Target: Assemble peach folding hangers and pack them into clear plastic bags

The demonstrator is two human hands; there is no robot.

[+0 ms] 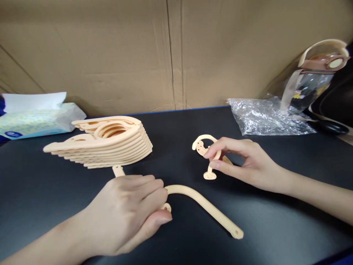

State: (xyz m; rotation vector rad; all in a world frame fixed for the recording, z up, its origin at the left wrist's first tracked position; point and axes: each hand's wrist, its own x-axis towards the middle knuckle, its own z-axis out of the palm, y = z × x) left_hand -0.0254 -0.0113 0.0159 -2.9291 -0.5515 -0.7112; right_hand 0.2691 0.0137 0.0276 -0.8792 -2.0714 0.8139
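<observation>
My left hand (127,215) is closed around a beige plastic clothes-hanger arm (208,207). Its long curved end, with a small hole near the tip, reaches down to the right, and a short end sticks out past the knuckles; the middle is covered by my fingers. In my right hand (245,162) a beige hanger hook (210,176) is pinched between thumb and fingers, its flat round foot pointing down. Just behind the hook is a small curved piece with dark holes (200,148), partly hidden by my fingers. Left of centre lies a stack of matching beige hanger parts (121,149).
A pack of tissues (35,119) sits at the far left on the black table (176,147). Crumpled clear plastic wrap (264,119) and a drinking bottle with a brown lid (314,84) are at the back right. A cardboard wall (124,55) closes off the back.
</observation>
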